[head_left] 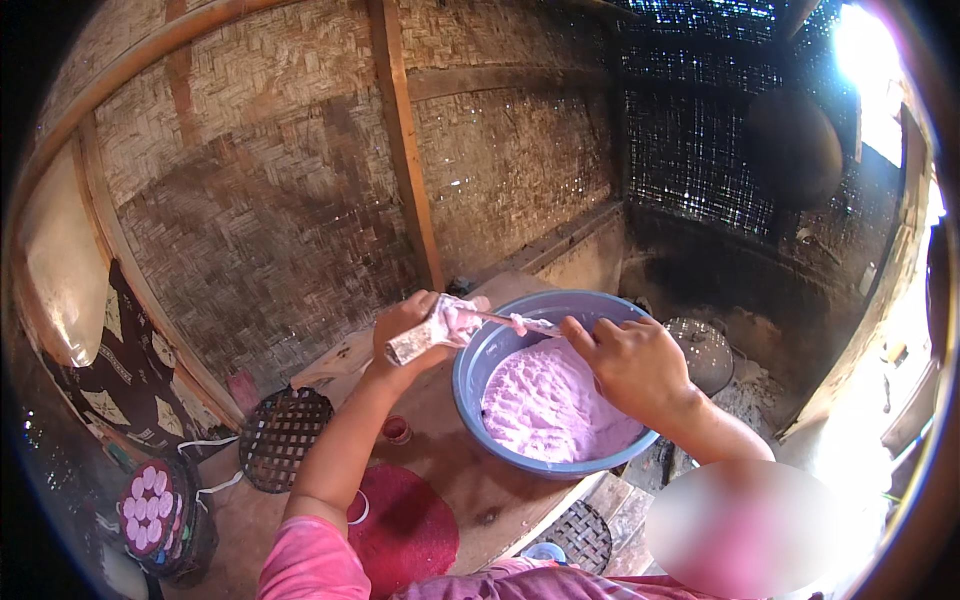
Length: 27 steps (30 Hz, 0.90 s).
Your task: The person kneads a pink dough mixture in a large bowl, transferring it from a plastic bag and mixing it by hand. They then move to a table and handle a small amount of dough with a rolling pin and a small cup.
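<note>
My left hand is closed around a short bamboo tube, smeared with pink dough near its upper end. A thin stick reaches from the tube toward my right hand, and bits of pink paste cling to it. The fingers of my right hand are closed at the far end of that stick, whose tip they partly hide. Below both hands stands a blue-grey plastic basin, holding a crumbly heap of pink flour mixture. My right hand hovers over the basin's right side.
On the wooden table lie a dark woven tray, a small red cup and a round red mat. Pink cakes fill a container at far left. A domed lid sits right of the basin, before a woven wall.
</note>
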{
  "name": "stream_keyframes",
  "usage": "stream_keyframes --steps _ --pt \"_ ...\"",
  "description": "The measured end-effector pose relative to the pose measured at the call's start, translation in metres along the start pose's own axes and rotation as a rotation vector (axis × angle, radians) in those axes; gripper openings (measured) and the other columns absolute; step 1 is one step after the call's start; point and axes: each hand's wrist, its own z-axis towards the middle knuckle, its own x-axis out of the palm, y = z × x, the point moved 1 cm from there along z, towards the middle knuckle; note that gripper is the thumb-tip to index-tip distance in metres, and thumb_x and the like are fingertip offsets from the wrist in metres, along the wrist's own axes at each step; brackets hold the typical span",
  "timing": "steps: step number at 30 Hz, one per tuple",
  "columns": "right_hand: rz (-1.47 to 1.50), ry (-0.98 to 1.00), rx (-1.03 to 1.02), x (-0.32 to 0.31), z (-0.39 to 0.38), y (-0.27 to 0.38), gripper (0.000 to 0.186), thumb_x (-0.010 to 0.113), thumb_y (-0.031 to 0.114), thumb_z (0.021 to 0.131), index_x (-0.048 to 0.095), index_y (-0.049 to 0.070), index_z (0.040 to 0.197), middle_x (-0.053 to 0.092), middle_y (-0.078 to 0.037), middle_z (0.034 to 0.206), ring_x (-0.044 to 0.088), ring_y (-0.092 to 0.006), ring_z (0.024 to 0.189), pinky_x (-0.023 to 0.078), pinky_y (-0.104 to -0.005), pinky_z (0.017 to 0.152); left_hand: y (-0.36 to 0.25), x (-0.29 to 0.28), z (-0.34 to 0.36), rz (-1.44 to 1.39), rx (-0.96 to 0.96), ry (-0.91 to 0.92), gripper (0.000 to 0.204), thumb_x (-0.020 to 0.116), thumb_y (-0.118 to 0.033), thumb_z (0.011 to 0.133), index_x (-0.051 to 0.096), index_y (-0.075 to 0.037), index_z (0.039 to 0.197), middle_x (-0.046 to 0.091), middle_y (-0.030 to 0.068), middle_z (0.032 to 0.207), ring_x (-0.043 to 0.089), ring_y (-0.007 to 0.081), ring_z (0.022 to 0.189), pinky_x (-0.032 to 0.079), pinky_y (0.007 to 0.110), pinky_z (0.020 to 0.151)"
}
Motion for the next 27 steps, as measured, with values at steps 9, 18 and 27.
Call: stream_keyframes --steps 9,18,27 --pt "0.12 0.048 -0.09 0.031 0.01 0.027 0.034 0.054 0.014 0.083 0.055 0.009 0.117 0.063 -0.006 0.077 0.066 -0.0221 0.066 0.052 -0.0343 0.062 -0.025 0.014 -0.015 0.131 0.204 -0.003 0.062 0.073 -0.065 0.061 0.056 -0.008 0.079 0.052 0.0079 0.073 0.062 0.0298 0.066 0.05 0.041 0.056" --pt "0.161 0.087 -0.06 0.043 -0.013 0.037 0.039 0.052 0.013 0.086 0.05 0.006 0.124 0.065 -0.01 0.082 0.068 -0.0236 0.068 0.054 -0.035 0.06 -0.001 0.025 -0.028 0.168 0.059 0.026 0.044 0.078 -0.045 0.064 0.059 -0.011 0.084 0.058 0.0069 0.084 0.064 0.029 0.077 0.052 0.041 0.063" --pt "0.888 -0.134 0.458 0.082 -0.01 0.063 0.069 0.045 -0.007 0.079 0.036 0.014 0.144 0.062 -0.025 0.096 0.063 -0.0423 0.083 0.051 -0.0494 0.071 -0.023 0.028 -0.019 -0.051 0.03 -0.269 0.018 0.076 -0.024 0.073 0.069 -0.013 0.084 0.068 0.0074 0.083 0.066 0.0263 0.076 0.053 0.039 0.069"
